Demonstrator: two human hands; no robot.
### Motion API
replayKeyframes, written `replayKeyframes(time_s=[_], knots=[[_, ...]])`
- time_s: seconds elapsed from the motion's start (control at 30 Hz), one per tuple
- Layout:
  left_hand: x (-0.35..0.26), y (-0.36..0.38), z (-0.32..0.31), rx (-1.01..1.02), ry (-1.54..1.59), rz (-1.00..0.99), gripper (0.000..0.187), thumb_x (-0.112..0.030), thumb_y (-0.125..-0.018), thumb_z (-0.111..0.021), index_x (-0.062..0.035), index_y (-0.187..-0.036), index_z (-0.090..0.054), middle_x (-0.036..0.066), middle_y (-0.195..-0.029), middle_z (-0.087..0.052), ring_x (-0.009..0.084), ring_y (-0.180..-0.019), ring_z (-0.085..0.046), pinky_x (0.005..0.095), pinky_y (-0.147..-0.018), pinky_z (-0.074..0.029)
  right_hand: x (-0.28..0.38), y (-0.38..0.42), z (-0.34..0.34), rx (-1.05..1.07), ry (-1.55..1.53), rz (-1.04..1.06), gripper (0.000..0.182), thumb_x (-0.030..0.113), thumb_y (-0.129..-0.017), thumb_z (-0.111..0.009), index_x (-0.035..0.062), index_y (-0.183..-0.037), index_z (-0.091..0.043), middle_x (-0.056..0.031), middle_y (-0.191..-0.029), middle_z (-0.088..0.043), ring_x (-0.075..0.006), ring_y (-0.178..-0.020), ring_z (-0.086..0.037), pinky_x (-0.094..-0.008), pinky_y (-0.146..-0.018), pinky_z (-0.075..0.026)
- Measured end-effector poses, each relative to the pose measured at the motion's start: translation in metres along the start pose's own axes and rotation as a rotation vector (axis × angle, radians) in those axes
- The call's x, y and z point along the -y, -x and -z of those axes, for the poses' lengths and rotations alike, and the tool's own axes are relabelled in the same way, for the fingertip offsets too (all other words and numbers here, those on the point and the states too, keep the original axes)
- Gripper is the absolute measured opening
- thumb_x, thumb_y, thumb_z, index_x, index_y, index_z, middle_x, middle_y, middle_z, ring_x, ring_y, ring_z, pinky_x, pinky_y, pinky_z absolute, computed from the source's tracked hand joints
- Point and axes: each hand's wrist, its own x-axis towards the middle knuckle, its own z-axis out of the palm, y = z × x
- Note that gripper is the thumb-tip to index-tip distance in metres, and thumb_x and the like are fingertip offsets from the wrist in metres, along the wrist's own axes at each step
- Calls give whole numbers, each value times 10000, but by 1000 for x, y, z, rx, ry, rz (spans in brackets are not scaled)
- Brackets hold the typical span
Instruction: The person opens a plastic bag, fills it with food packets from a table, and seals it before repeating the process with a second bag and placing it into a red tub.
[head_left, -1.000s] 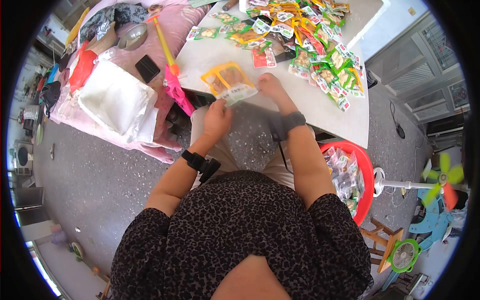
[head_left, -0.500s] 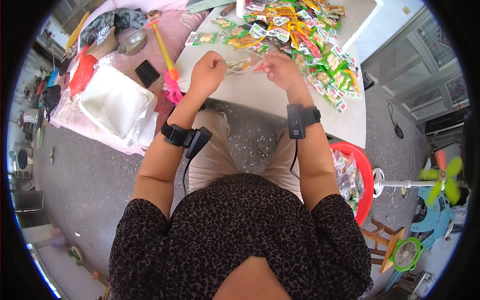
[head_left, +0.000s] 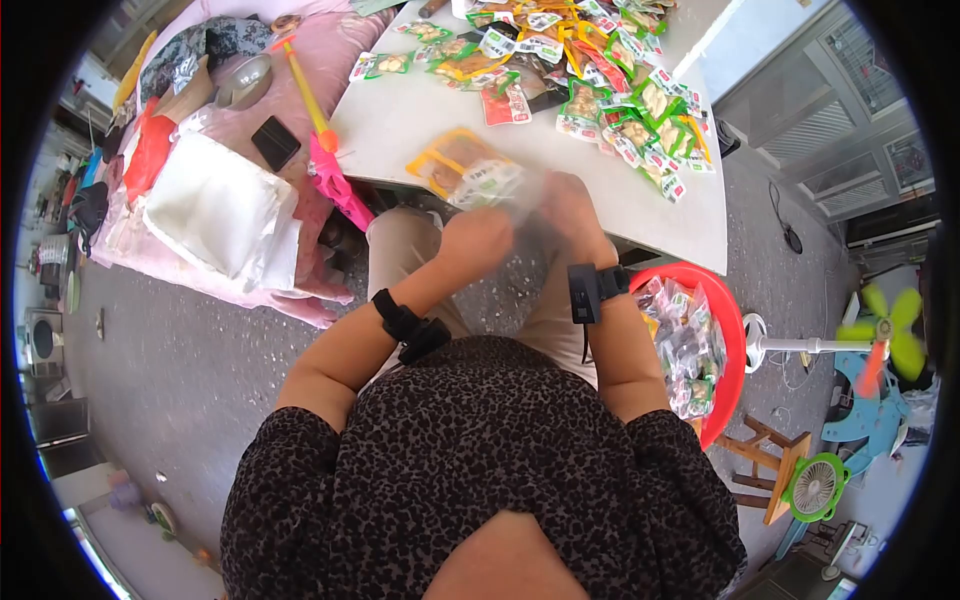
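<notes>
Snack packets (head_left: pixel 470 172), bundled in a clear bag at the counter (head_left: pixel 400 120) edge, are pinched in your left hand (head_left: pixel 478 238) and right hand (head_left: pixel 568 205), both closed on it, so you seem mid-bagging; next, likely carry it to the red basin (head_left: pixel 722 330).

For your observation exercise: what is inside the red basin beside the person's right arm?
The red basin holds a heap of clear filled snack bags. Its near side is hidden behind the right forearm, and its bottom is covered.
</notes>
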Motion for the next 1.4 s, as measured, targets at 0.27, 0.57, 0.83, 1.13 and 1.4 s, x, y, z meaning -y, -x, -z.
replayKeyframes(time_s=[0.27, 0.57, 0.83, 1.13, 1.4], knots=[[6, 17, -18, -1, 22, -77, 121, -161, -683, -556, -58, -704, -497, 105, -654, -498, 290, -569, -495, 384, -497, -392, 59, 40, -58, -137, -922, -539, 170, 174, -762, -523, 43, -858, -476, -39, -722, -508, -157, -629, -519, -292, -529, -441], [21, 53, -6, 124, 107, 15, 185, -90, -675, -578, -35, -843, -522, 80, -647, -492, 244, -557, -485, 343, -496, -381, 70, 37, -64, -311, -544, -396, 75, 69, -729, -529, 44, -789, -493, -24, -679, -522, -120, -612, -524, -243, -498, -429], [55, 80, 5, 46, -44, -21, 170, -63, -664, -558, -28, -827, -522, 121, -758, -516, 278, -698, -490, 356, -616, -387, 171, 73, 4, -75, -376, -88, 25, 42, -748, -524, 25, -759, -508, -41, -681, -539, -119, -616, -536, -242, -552, -443], [68, 66, 9, 30, -210, -15, 158, -112, -659, -540, -35, -796, -526, 130, -819, -529, 309, -782, -485, 402, -702, -360, 182, 185, 180, -412, -311, -218, 151, 32, -768, -460, -16, -894, -528, -90, -827, -571, -160, -743, -557, -272, -664, -456], [81, 56, 9, 76, -381, 42, 159, -161, -650, -538, -61, -773, -527, 91, -853, -538, 277, -853, -483, 385, -760, -348, 95, 251, 237, -860, -303, -331, 128, 114, -737, -467, 33, -788, -553, -102, -704, -568, -219, -651, -555, -324, -581, -451]])
